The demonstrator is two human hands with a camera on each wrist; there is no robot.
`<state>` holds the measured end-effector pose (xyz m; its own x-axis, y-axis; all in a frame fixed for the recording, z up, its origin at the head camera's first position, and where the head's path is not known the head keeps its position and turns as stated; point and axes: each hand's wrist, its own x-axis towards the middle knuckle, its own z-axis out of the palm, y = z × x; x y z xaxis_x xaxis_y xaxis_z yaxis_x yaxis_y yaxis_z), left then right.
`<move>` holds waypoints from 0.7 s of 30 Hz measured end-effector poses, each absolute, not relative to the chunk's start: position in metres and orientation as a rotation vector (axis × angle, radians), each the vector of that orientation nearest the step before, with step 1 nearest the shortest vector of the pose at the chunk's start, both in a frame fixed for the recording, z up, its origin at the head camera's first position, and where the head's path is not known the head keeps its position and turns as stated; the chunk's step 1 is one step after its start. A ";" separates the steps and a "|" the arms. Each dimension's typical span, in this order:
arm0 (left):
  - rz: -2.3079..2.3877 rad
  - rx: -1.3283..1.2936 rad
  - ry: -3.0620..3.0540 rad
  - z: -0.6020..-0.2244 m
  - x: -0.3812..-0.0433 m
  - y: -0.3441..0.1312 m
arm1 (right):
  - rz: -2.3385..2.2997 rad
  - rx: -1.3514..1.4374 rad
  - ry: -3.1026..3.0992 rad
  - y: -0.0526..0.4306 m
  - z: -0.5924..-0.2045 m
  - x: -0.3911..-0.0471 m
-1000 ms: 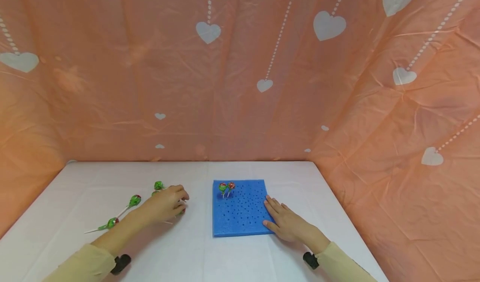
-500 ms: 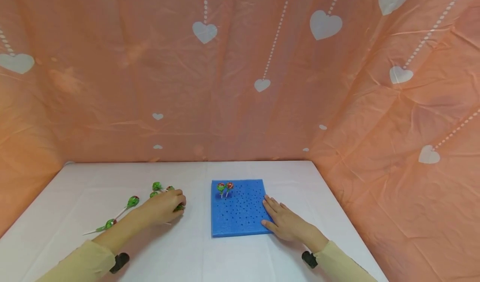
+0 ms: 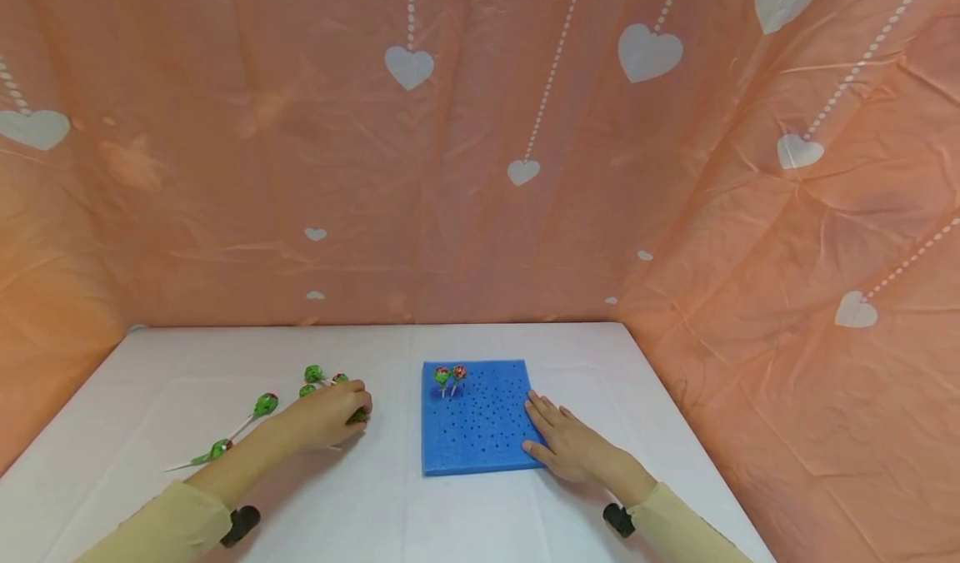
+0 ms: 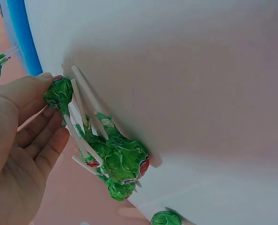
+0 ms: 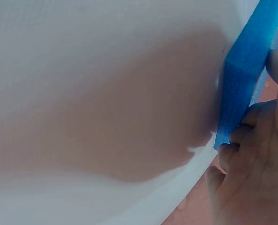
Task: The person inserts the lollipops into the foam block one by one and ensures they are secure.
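Observation:
Over the lollipops at the left of the white table, my left hand [image 3: 330, 415] pinches one lollipop [image 4: 58, 93] by its green-wrapped head, between thumb and fingers. Its stick slants down among other lollipops [image 4: 125, 161] that lie in a loose bunch, partly hidden by the hand in the head view. My right hand [image 3: 573, 445] rests on the right edge of a blue foam block [image 3: 472, 430] dotted with small holes, fingers straight. A green lollipop [image 3: 442, 376] and a redder lollipop [image 3: 459, 372] stand upright in the block's far left corner.
Further left on the table [image 3: 390, 513] lie a lollipop [image 3: 265, 404] and, nearer, another green lollipop [image 3: 220, 447]. An orange curtain [image 3: 465, 213] with white hearts encloses the back and sides.
My left thumb and fingers have closed on a lollipop head that lay just beneath them a second ago. The right hand stays on the foam block; the head view shifts slightly.

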<state>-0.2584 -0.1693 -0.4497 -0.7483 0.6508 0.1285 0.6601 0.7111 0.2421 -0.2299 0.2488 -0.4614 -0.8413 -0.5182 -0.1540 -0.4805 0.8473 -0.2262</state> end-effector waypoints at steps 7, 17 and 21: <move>-0.478 -1.057 -2.898 -0.448 -0.256 -0.169 | -0.274 -0.762 2.808 0.249 -0.461 -0.229; -0.647 -0.965 -2.847 -0.442 -0.257 -0.167 | -0.283 -0.750 2.810 0.249 -0.461 -0.228; -0.732 -0.940 -2.799 -0.440 -0.257 -0.166 | -0.279 -0.747 2.811 0.249 -0.462 -0.228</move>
